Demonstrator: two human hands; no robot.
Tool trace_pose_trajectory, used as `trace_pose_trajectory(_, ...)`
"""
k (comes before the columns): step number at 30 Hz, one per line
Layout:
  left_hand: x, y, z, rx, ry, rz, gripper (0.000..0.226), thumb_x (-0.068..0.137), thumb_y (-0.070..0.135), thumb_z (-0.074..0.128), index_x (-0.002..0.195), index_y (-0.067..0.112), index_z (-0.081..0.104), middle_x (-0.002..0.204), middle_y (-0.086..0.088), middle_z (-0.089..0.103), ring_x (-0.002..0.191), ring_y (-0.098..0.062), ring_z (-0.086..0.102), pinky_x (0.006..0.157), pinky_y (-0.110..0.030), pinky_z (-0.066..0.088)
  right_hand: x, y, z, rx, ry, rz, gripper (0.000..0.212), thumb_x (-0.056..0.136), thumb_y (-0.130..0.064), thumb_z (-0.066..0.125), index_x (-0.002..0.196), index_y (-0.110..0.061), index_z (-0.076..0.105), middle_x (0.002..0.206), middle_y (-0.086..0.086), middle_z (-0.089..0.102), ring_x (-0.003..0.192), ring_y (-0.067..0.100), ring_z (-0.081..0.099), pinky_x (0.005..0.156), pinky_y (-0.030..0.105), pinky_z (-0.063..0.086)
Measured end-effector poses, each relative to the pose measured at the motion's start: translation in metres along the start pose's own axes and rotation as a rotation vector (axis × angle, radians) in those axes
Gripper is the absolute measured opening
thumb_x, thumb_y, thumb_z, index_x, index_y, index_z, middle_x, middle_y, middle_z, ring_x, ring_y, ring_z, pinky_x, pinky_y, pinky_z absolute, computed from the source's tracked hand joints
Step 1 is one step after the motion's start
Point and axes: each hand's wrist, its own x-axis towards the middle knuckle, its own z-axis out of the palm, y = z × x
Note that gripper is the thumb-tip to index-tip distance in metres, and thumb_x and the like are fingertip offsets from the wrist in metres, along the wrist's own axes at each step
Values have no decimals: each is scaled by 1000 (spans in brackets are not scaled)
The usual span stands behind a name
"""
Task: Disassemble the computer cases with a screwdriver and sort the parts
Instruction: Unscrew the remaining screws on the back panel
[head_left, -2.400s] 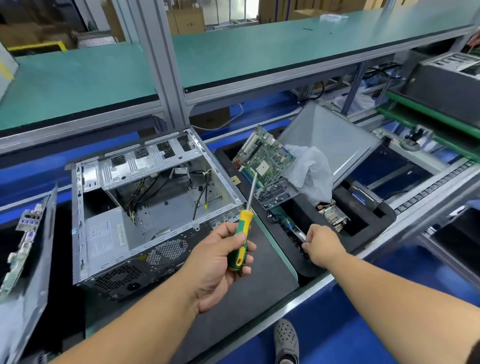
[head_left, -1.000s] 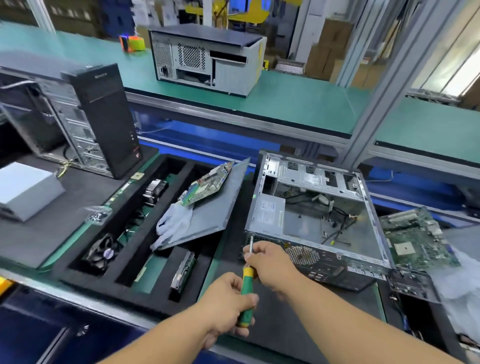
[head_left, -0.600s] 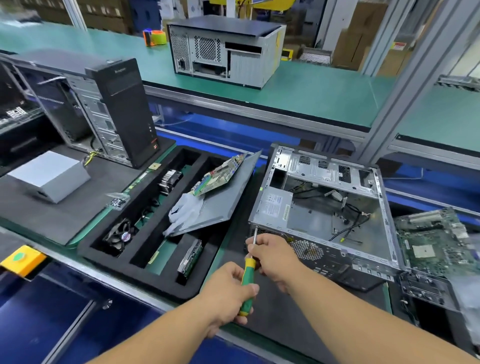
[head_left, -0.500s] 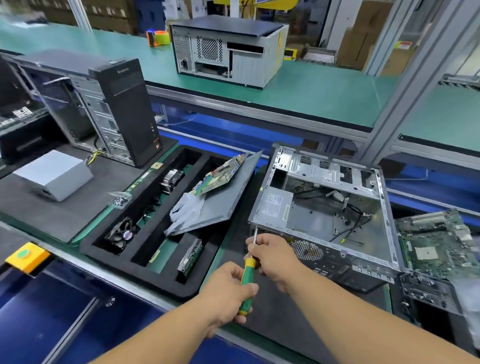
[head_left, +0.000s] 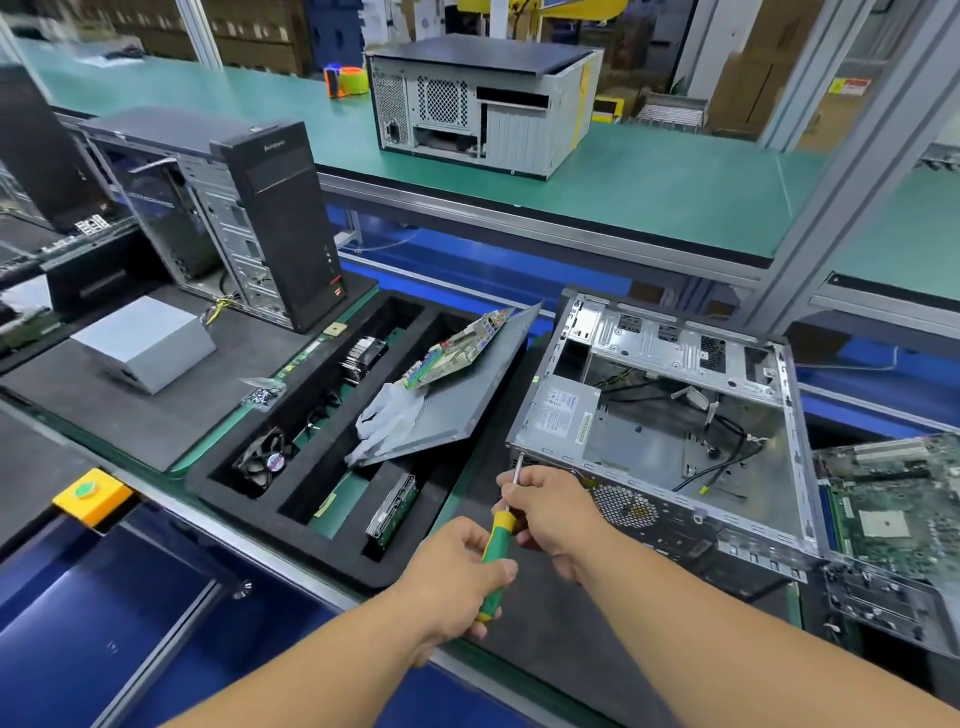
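Note:
An open grey computer case (head_left: 670, 447) lies on its side on the dark mat, wires loose inside. My left hand (head_left: 457, 577) grips the green and yellow handle of a screwdriver (head_left: 496, 545). Its metal shaft points up to the case's near left corner. My right hand (head_left: 550, 506) pinches the shaft just above the handle. A black sorting tray (head_left: 332, 540) to the left holds a fan (head_left: 262, 460), a heatsink, a drive, a grey side panel (head_left: 457, 410) and a motherboard (head_left: 457, 351).
A second motherboard (head_left: 893, 499) lies right of the case. A black tower case (head_left: 249, 223) and a grey power supply (head_left: 145, 340) stand at the left. Another grey case (head_left: 483, 101) sits on the green upper shelf. A yellow button box (head_left: 91, 493) is at the bench's front edge.
My view swung left from the right tray to the open case. My right hand left that tray and took the screwdriver's shaft. In the last second both hands stay put.

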Motion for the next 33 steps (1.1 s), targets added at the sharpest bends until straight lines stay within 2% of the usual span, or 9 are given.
trace_pose_trajectory(4, 2, -3, -1, 229, 148, 90, 32, 84, 33, 82, 98, 23, 56, 88, -4, 63, 68, -19, 60, 65, -43, 57, 1, 1, 3, 88, -52, 26, 16, 104, -11, 53, 110, -13, 67, 82, 5, 77, 68, 14, 64, 53, 25, 51)
trace_pose_trajectory(7, -3, -3, -2, 556, 284, 204, 42, 81, 48, 79, 96, 35, 42, 88, 10, 58, 74, -10, 57, 63, -33, 47, 0, -2, 6, 202, -110, 69, 20, 107, -10, 48, 115, -12, 66, 87, 5, 78, 79, 19, 69, 61, 31, 58)
trace_pose_trajectory(12, -7, -1, 2, 618, 356, 277, 47, 84, 50, 77, 94, 39, 33, 85, 14, 57, 72, 0, 56, 57, -27, 38, -2, -4, 6, 312, -145, 104, 23, 107, -8, 45, 117, -10, 65, 90, 7, 78, 84, 27, 70, 66, 37, 59)
trace_pose_trajectory(19, -8, 1, 5, 819, 456, 445, 49, 91, 46, 71, 97, 39, 24, 95, 17, 49, 93, -12, 58, 69, -27, 39, -1, -2, 4, 509, -207, 146, 24, 107, -4, 43, 122, -6, 62, 93, 13, 76, 79, 27, 75, 76, 45, 60)
trace_pose_trajectory(22, -4, -3, 4, 684, 370, 372, 29, 96, 43, 65, 93, 30, 40, 84, 10, 60, 73, -10, 56, 58, -29, 38, 0, -1, 5, 475, -176, 134, 18, 106, -4, 48, 117, -5, 63, 89, 12, 76, 78, 27, 74, 77, 46, 62)
trace_pose_trajectory(25, 1, -1, 5, -159, 125, 37, 21, 104, 32, 59, 100, 11, 61, 75, -6, 71, 58, -17, 57, 51, -37, 46, 2, 0, 3, 400, -118, 127, 9, 103, -6, 58, 108, -9, 65, 80, 7, 76, 69, 20, 73, 58, 31, 59)
trace_pose_trajectory(28, 2, 0, 1, -787, -65, -273, 38, 108, 31, 51, 118, -2, 66, 73, -14, 65, 52, -17, 51, 39, -23, 36, 5, 0, 3, 381, -79, 121, 5, 98, -9, 67, 97, -14, 66, 80, 7, 76, 63, 14, 68, 53, 26, 55)
trace_pose_trajectory(30, 4, -1, -2, -781, -69, -283, 40, 106, 36, 54, 120, 1, 67, 75, -14, 64, 53, -18, 51, 37, -22, 33, 8, 1, 6, 375, -51, 119, 5, 95, -8, 69, 94, -12, 67, 78, 8, 76, 61, 14, 67, 53, 26, 55)
trace_pose_trajectory(33, 5, -4, 5, -337, 121, -95, 37, 92, 39, 76, 110, 10, 61, 77, -11, 64, 54, -18, 56, 42, -27, 40, 13, 2, 11, 351, -3, 102, 7, 92, -6, 72, 90, -8, 67, 75, 11, 74, 56, 16, 62, 54, 27, 53)
